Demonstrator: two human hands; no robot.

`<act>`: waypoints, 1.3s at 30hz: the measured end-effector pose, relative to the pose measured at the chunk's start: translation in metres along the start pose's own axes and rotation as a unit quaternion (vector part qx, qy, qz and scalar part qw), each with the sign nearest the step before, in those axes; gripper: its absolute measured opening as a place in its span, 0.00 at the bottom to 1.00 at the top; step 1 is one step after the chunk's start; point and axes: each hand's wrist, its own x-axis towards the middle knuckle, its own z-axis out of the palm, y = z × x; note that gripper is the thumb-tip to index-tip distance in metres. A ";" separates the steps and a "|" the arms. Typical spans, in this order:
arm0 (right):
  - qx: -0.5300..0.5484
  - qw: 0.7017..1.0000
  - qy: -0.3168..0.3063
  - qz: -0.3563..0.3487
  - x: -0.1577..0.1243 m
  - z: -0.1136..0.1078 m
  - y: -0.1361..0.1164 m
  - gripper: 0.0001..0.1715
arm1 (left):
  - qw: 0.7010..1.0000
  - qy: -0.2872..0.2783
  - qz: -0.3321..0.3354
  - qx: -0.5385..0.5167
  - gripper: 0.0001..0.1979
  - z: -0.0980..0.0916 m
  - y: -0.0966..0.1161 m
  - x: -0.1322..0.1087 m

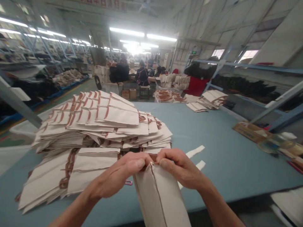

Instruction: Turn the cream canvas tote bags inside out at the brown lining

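A cream fabric bag (163, 195) with a brown seam down its side hangs toward me over the near table edge. My left hand (129, 165) pinches its brown-trimmed top edge on one side. On the other side of the seam, my right hand (178, 167) grips the same edge, thumb pressed against the fingers. Both hands are close together at the top of the bag. Left of them lies a large overlapping pile of similar cream pieces (120, 110) with brown trim. Nearer to me is a lower stack (94, 168) of the same kind.
Pale strips (195, 151) lie on the blue-green table (224, 151) right of my hands. More cream pieces (208, 99) sit at its far end. A cardboard box (251, 132) and a clear container (272, 143) stand along the right edge. A seated person (142, 75) is farther back.
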 end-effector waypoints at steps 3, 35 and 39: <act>0.015 1.000 0.014 0.010 -0.001 0.001 0.011 0.31 | 0.998 -0.045 -0.037 -0.035 0.10 0.002 0.003 0.004; -0.115 0.991 -0.015 -0.060 0.011 0.035 0.015 0.08 | 0.986 -0.017 -0.137 -0.089 0.11 -0.001 -0.022 -0.022; -0.171 0.983 -0.006 -0.072 0.016 0.036 0.021 0.08 | 0.986 0.039 -0.148 -0.070 0.11 0.005 -0.025 -0.018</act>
